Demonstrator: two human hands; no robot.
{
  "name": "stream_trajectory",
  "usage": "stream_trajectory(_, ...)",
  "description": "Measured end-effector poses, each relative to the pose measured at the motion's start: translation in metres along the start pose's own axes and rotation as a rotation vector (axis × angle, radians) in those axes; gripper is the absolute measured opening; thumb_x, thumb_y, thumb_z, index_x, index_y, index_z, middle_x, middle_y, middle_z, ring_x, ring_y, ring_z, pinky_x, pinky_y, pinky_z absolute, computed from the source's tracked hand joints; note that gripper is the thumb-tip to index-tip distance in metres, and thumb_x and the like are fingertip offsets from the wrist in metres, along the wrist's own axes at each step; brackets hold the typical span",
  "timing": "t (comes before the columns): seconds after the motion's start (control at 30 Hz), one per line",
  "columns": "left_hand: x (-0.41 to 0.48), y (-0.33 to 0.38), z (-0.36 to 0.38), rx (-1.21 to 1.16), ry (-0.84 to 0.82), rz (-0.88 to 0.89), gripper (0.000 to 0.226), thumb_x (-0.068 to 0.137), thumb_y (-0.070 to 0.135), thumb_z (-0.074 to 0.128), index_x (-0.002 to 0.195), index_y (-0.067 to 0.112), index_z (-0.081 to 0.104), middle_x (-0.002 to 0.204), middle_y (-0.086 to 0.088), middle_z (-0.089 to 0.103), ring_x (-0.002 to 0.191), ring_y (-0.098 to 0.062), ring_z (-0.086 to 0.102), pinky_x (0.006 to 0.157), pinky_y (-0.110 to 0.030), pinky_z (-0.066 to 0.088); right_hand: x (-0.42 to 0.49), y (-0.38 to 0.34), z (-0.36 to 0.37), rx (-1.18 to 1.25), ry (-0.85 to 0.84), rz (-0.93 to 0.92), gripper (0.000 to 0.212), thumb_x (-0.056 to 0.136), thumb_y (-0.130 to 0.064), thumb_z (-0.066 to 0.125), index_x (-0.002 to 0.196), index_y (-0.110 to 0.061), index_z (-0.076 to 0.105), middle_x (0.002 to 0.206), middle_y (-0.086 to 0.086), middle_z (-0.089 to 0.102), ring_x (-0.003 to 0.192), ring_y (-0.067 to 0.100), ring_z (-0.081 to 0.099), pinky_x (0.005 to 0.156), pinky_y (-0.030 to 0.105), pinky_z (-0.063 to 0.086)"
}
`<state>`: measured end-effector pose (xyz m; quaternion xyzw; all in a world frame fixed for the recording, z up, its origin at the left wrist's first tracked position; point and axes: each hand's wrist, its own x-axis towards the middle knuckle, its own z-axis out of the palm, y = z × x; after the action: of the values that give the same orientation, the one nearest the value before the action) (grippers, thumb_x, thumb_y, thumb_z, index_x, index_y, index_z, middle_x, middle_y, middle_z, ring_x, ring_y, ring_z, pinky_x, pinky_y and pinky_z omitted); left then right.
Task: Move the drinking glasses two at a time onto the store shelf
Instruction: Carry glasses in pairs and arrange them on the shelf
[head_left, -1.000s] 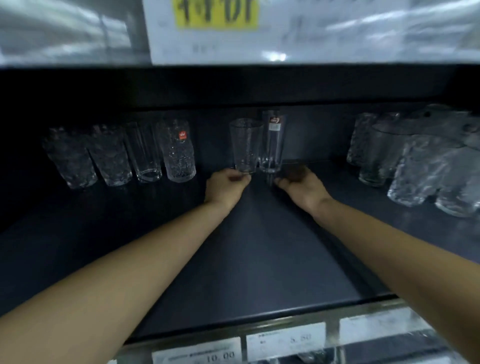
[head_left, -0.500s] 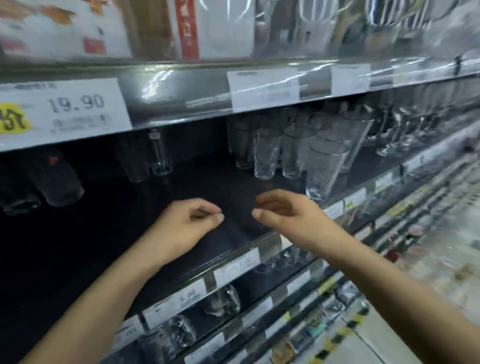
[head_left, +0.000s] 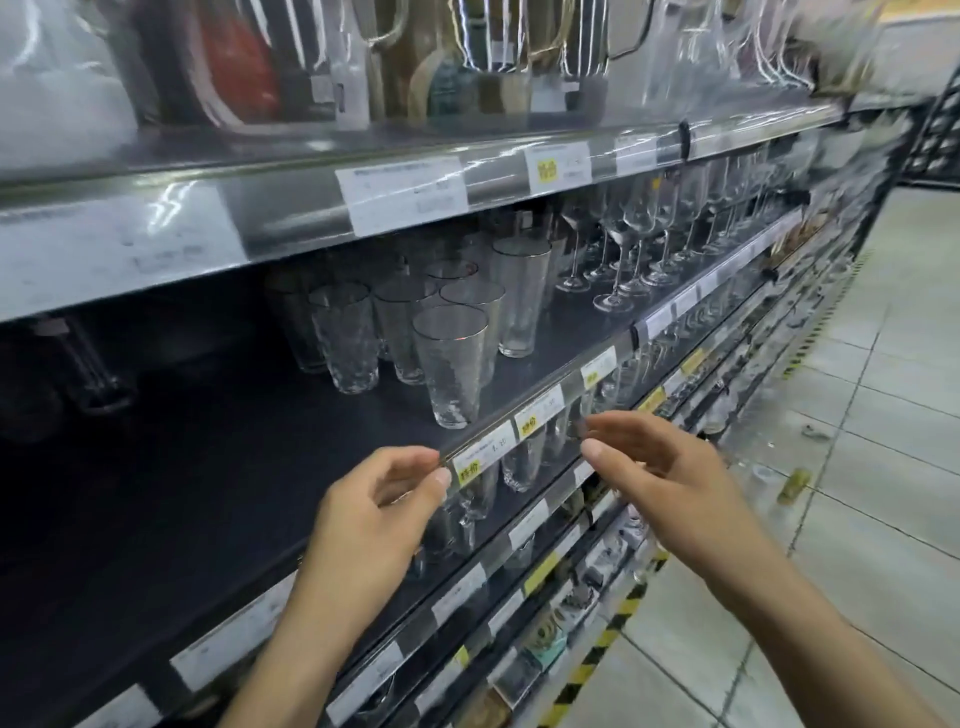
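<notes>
Nearest the camera, the left hand (head_left: 379, 512) and the right hand (head_left: 670, 488) hang just in front of the price rail (head_left: 537, 413), the left below its near end and the right off its front face. Both are empty: fingers loosely curled, thumb drawn toward the forefinger, gripping nothing and touching nothing.

Just behind the price rail stands a dimpled tumbler (head_left: 452, 366), upright on the dark shelf (head_left: 234, 467). Further behind the rail a cluster of tumblers (head_left: 400, 327) stands upright and close together. Along the rail, toward its far end, a row of wine glasses (head_left: 628, 244) follows. Above the rail, on the next board up, sit glass jugs (head_left: 493, 41), blurred.

This looks like the gap between two trips, with the hands free and a pair already shelved. No unshelved glasses are in view. The next move calls for taking one glass in each hand, then setting both on the bare stretch behind the rail's near end, clear of the standing tumblers.
</notes>
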<state>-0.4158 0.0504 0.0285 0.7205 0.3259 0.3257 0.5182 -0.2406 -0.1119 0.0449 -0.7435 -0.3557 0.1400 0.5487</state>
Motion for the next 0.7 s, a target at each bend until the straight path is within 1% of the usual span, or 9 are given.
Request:
stream_trajectory(0.07,0.013,-0.001,0.023,-0.007,0.055,-0.027,0.021,0.082,0.025,0.076,0.102,0.029,0.07,0.102,0.015,0.072,0.097,0.005,0.066,0.088,-0.024,0.051,0.019,0.011,-0.015,0.015,-0.014,0.004,0.022,0.087,-0.039,0.07,0.109,-0.04,0.068,0.101,-0.026,0.071,0.097,-0.008,0.065,0.086,0.023,0.051)
stream_trajectory(0.13,0.029,-0.002,0.044,0.004,0.127,-0.061,0.032,0.081,0.028,0.077,0.11,0.029,0.065,0.111,0.013,0.068,0.105,0.001,0.063,0.095,-0.03,0.052,0.043,0.024,-0.028,0.048,-0.053,0.015,0.023,0.086,-0.038,0.07,0.11,-0.039,0.068,0.102,-0.026,0.071,0.098,-0.008,0.065,0.086,0.021,0.05)
stream_trajectory(0.2,0.042,-0.004,0.061,0.018,0.21,-0.073,0.043,0.078,0.029,0.08,0.116,0.031,0.06,0.121,0.012,0.063,0.116,-0.004,0.058,0.104,-0.034,0.046,0.071,0.033,-0.037,0.071,-0.091,0.015,0.025,0.084,-0.039,0.072,0.109,-0.038,0.068,0.103,-0.023,0.072,0.097,-0.008,0.065,0.083,0.016,0.049)
stream_trajectory(0.27,0.054,-0.008,0.074,0.034,0.292,-0.081,0.055,0.076,0.031,0.082,0.123,0.034,0.053,0.131,0.01,0.057,0.123,-0.007,0.053,0.108,-0.032,0.041,0.099,0.04,-0.038,0.098,-0.126,0.01,0.028,0.082,-0.04,0.074,0.109,-0.036,0.068,0.103,-0.02,0.072,0.096,-0.007,0.066,0.08,0.016,0.05)
stream_trajectory(0.4,0.075,-0.012,0.094,0.01,0.454,-0.111,0.079,0.072,0.032,0.084,0.139,0.03,0.041,0.139,0.006,0.049,0.126,-0.009,0.048,0.109,-0.031,0.038,0.152,0.055,-0.026,0.108,-0.227,-0.021,0.035,0.083,-0.039,0.075,0.115,-0.033,0.064,0.105,-0.014,0.071,0.096,-0.006,0.064,0.082,0.016,0.051)
stream_trajectory(0.43,0.08,-0.013,0.099,-0.008,0.491,-0.118,0.085,0.071,0.031,0.085,0.141,0.029,0.038,0.139,0.006,0.047,0.127,-0.01,0.048,0.11,-0.031,0.038,0.165,0.058,-0.021,0.108,-0.262,-0.026,0.037,0.084,-0.039,0.074,0.118,-0.032,0.062,0.109,-0.012,0.07,0.1,-0.004,0.064,0.085,0.018,0.051)
stream_trajectory(0.5,0.09,-0.012,0.108,-0.028,0.54,-0.122,0.092,0.07,0.03,0.086,0.145,0.029,0.032,0.138,0.008,0.045,0.127,-0.009,0.046,0.11,-0.029,0.036,0.189,0.063,-0.007,0.105,-0.315,-0.034,0.044,0.084,-0.038,0.074,0.125,-0.028,0.06,0.118,-0.009,0.068,0.109,0.002,0.062,0.096,0.027,0.051)
stream_trajectory(0.57,0.099,-0.012,0.115,-0.017,0.574,-0.121,0.098,0.069,0.031,0.087,0.147,0.03,0.028,0.137,0.01,0.043,0.127,-0.007,0.045,0.107,-0.025,0.035,0.209,0.067,0.01,0.093,-0.363,-0.046,0.055,0.085,-0.039,0.074,0.134,-0.025,0.055,0.128,-0.009,0.062,0.117,0.006,0.059,0.103,0.031,0.047)
stream_trajectory(0.7,0.115,-0.012,0.125,0.022,0.612,-0.12,0.1,0.066,0.032,0.089,0.145,0.03,0.028,0.136,0.013,0.047,0.124,-0.002,0.049,0.101,-0.02,0.039,0.233,0.068,0.042,0.063,-0.424,-0.075,0.072,0.084,-0.041,0.074,0.145,-0.025,0.041,0.126,-0.01,0.055,0.119,0.009,0.054,0.101,0.029,0.044)
